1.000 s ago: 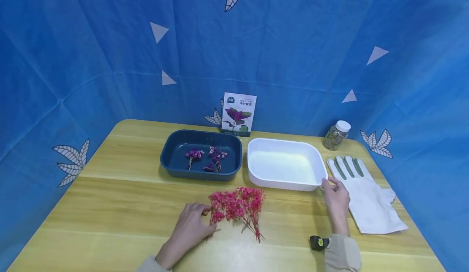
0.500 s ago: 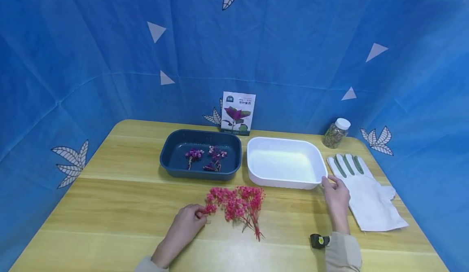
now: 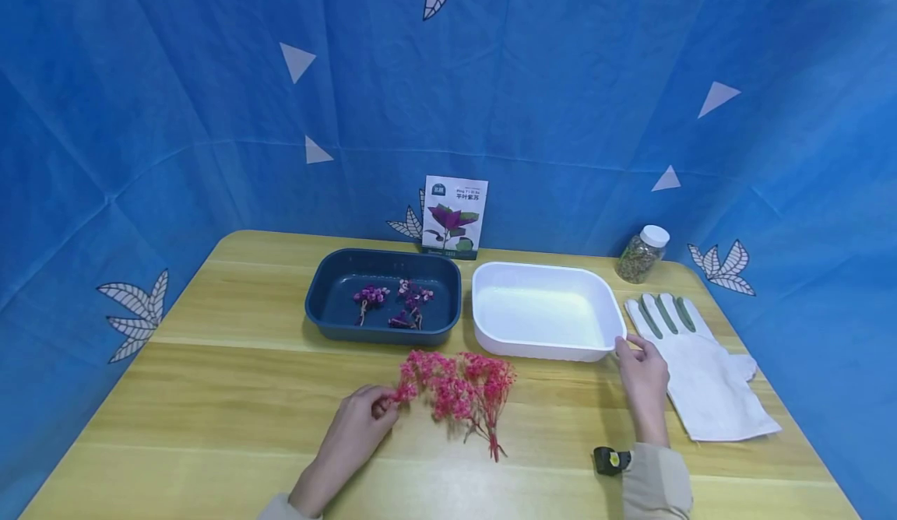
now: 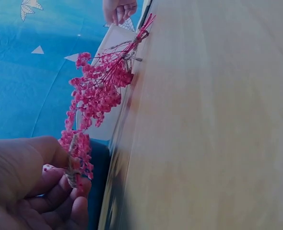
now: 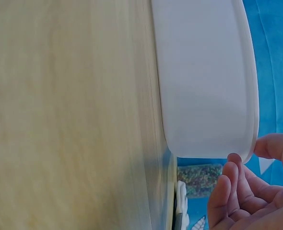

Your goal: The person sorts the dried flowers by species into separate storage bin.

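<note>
My left hand (image 3: pixel 360 424) pinches the stem end of a small pink dried-flower bunch (image 4: pixel 82 149) between thumb and fingers. Twine is wound around its stems in the left wrist view. Its blossoms overlap other pink dried flowers (image 3: pixel 489 384), whose tied stems point toward me. At the right, my right hand (image 3: pixel 643 380) holds the front right corner of a white tray (image 3: pixel 546 353), thumb and fingertips at the rim (image 5: pixel 251 143). To the tray's left stands a dark blue tray (image 3: pixel 381 335) with purple dried-flower bunches (image 3: pixel 371 296) lying inside.
White gloves with green stripes (image 3: pixel 715 388) lie to the right of my right hand. A lidded jar of dried bits (image 3: pixel 641 257) stands at the back right. A printed plant packet (image 3: pixel 454 218) leans upright behind the trays, before a blue cloth backdrop (image 3: pixel 561 100).
My left fingers, spread beside the pink flowers before, have come together on one bunch's stems. The pink blossoms have shifted slightly away from me. My right hand stays on the white tray's corner.
</note>
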The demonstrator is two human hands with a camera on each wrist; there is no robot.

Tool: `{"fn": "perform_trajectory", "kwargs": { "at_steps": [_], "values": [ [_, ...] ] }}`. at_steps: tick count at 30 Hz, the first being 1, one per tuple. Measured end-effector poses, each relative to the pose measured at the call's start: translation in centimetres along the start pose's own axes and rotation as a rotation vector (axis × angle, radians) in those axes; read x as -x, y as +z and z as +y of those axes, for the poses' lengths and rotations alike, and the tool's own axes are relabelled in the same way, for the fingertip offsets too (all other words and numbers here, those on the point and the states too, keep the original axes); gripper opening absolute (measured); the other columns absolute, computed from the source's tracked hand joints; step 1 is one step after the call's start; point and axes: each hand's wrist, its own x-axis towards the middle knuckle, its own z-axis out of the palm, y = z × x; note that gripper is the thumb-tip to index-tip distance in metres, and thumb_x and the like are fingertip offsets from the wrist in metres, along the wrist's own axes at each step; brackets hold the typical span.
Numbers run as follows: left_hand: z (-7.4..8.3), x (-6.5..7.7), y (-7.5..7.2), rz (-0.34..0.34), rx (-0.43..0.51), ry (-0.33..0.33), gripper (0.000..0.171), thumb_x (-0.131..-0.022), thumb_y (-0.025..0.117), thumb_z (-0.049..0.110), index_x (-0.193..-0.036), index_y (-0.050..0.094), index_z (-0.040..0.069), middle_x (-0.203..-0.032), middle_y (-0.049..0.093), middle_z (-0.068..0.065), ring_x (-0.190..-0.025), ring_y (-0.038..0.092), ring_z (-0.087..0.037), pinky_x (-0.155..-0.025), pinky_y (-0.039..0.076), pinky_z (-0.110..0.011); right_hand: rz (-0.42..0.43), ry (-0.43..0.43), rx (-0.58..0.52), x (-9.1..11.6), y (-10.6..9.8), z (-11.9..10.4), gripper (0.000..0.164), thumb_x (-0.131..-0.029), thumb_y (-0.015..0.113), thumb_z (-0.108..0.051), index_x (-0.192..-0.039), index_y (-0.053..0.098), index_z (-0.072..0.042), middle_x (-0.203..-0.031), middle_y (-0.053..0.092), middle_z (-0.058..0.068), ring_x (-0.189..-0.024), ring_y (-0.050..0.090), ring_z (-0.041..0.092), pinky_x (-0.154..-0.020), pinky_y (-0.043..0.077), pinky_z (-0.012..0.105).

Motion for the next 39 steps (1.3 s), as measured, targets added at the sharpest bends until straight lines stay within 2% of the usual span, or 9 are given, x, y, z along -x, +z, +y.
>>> {"fn": "perform_trajectory", "kwargs": {
  "at_steps": [7, 14, 23, 31, 35, 39],
  "values": [
    [0.05, 0.07, 0.09, 0.013, 0.039, -0.006, 0.015, -0.076, 0.066, -0.002, -0.091, 0.070, -0.001, -0.074, 0.059, 0.001, -0.067, 0.053, -0.007, -0.059, 0.050, -0.018, -0.007, 0.014, 0.001, 0.01, -0.03, 0.04, 0.055, -0.097, 0.046, -0.039, -0.132, 0.050, 0.003, -0.108, 0.062, 0.025, -0.069, 0.053, 0.011, -0.057, 0.041, 0.026],
    [-0.07, 0.15, 0.01, 0.045, 0.029, 0.014, 0.016, -0.075, 0.067, -0.003, -0.091, 0.069, -0.004, -0.075, 0.058, -0.001, -0.067, 0.053, -0.008, -0.059, 0.050, -0.017, 0.001, 0.026, -0.001, -0.07, 0.04, 0.03, 0.052, -0.096, 0.047, -0.037, -0.132, 0.051, 0.001, -0.107, 0.063, 0.023, -0.070, 0.053, 0.011, -0.058, 0.041, 0.026],
    [-0.13, 0.00, 0.14, 0.097, 0.072, 0.012, 0.016, -0.078, 0.067, -0.002, -0.093, 0.070, 0.001, -0.077, 0.059, 0.001, -0.069, 0.053, -0.006, -0.060, 0.050, -0.018, -0.003, 0.031, 0.002, -0.01, 0.04, 0.05, 0.053, -0.096, 0.048, -0.038, -0.132, 0.051, 0.001, -0.106, 0.063, 0.022, -0.068, 0.051, 0.010, -0.059, 0.041, 0.026],
    [0.07, 0.05, 0.20, 0.107, 0.117, 0.061, 0.015, -0.079, 0.067, -0.003, -0.092, 0.070, 0.004, -0.080, 0.058, 0.002, -0.070, 0.051, -0.003, -0.060, 0.049, -0.018, -0.009, 0.027, 0.003, 0.02, 0.06, 0.06, 0.055, -0.096, 0.047, -0.039, -0.132, 0.050, 0.002, -0.107, 0.063, 0.024, -0.073, 0.057, 0.017, -0.057, 0.040, 0.027],
    [0.04, 0.04, 0.29, 0.135, 0.131, 0.083, 0.017, -0.078, 0.067, -0.005, -0.092, 0.070, 0.005, -0.088, 0.061, -0.001, -0.070, 0.050, -0.003, -0.059, 0.048, -0.018, -0.007, 0.029, 0.000, -0.01, 0.10, 0.02, 0.054, -0.097, 0.046, -0.038, -0.132, 0.050, 0.002, -0.107, 0.063, 0.024, -0.076, 0.057, 0.019, -0.057, 0.040, 0.026],
    [0.18, 0.04, 0.17, 0.126, 0.137, 0.061, 0.018, -0.080, 0.067, -0.003, -0.095, 0.070, 0.006, -0.082, 0.061, 0.000, -0.067, 0.048, -0.003, -0.056, 0.045, -0.019, -0.008, 0.034, -0.005, -0.07, 0.11, 0.04, 0.053, -0.096, 0.046, -0.038, -0.133, 0.050, 0.001, -0.108, 0.062, 0.023, -0.076, 0.056, 0.018, -0.058, 0.041, 0.026]
  ]
}}
